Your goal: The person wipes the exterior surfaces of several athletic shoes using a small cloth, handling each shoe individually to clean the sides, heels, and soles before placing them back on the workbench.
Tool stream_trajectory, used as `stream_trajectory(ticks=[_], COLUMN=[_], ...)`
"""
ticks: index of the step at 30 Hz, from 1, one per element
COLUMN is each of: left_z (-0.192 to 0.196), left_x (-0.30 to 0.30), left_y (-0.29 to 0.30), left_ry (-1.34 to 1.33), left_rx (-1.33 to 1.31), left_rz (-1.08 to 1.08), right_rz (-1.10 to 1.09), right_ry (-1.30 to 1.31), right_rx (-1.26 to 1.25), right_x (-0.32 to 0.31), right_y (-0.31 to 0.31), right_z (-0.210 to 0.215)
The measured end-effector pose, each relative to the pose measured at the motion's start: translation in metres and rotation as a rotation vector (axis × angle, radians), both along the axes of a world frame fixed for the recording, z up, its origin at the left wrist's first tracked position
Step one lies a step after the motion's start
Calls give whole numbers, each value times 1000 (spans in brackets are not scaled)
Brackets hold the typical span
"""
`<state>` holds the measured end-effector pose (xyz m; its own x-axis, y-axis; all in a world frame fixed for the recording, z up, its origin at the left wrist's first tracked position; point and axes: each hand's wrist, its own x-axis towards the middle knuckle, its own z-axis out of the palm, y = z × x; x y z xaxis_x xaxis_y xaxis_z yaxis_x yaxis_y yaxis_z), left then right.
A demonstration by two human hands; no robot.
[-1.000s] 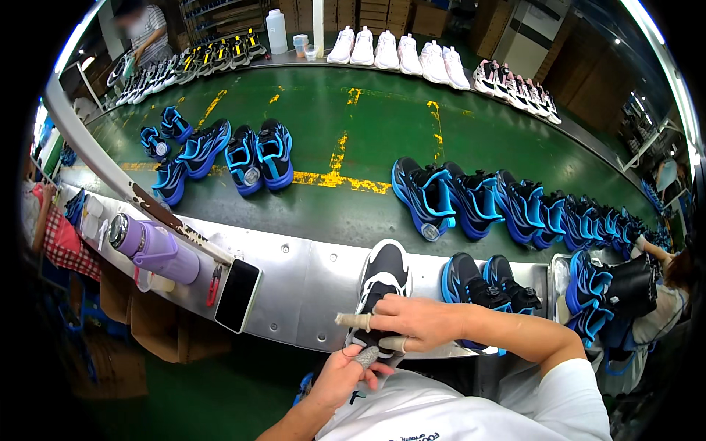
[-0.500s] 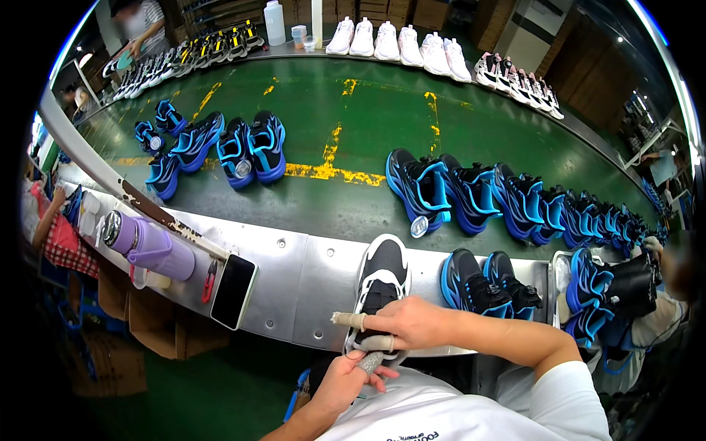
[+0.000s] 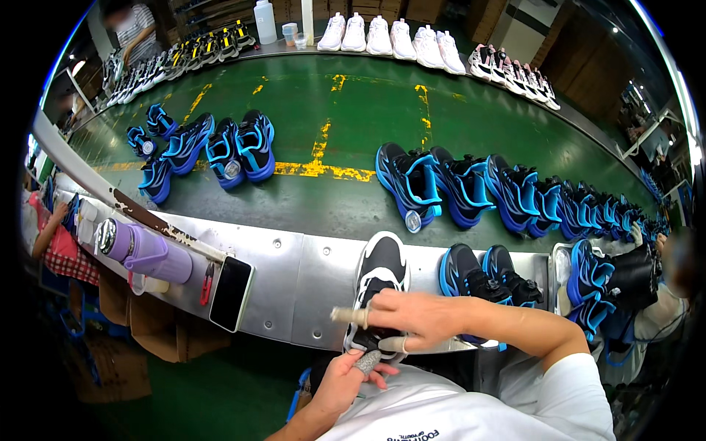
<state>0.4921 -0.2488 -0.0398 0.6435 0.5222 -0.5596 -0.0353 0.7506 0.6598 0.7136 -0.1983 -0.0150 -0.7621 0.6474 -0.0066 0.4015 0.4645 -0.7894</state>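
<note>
A black-and-white sneaker (image 3: 382,266) stands on the metal ledge in front of me, toe pointing away. At its heel end, my left hand (image 3: 346,378) is closed, thumb and fingers pinching the collar edge; one finger wears a grey cover. My right hand (image 3: 412,316) reaches across the laces and opening from the right, its covered index finger and thumb spread apart. This hand hides much of the sneaker's middle. Just right of it, a pair of black-and-blue sneakers (image 3: 465,272) sits on the ledge.
Left on the ledge (image 3: 294,272) are a phone (image 3: 233,292), red snips (image 3: 207,283) and a purple bottle (image 3: 158,251). Black-and-blue sneakers (image 3: 460,187) line the green conveyor belt (image 3: 294,95). White sneakers (image 3: 379,37) stand on the far shelf. A co-worker (image 3: 662,312) is at the right.
My right thumb has shifted slightly right, away from the left hand, showing more of the dark opening. The left hand keeps its pinch at the heel. The whole view has shifted slightly.
</note>
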Motion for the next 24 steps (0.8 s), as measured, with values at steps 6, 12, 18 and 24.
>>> stream_trajectory(ticks=[6,12,18,24], left_z=[0,-2,-4,-10], left_x=[5,2,4,6], left_y=[-3,2,0,3], left_ry=[35,20,24,4], left_rx=[-5,-7,33,-39], left_rz=[-11,-22,-11,-52], right_rz=[-73,-7,-112,-16], right_ry=[-225,-14,-131,20], right_rx=[-78,-41,28,27], right_x=[-13,4,-7,-1], right_y=[-14,-2,-14,1], right_z=[-11,-7,-21,-5])
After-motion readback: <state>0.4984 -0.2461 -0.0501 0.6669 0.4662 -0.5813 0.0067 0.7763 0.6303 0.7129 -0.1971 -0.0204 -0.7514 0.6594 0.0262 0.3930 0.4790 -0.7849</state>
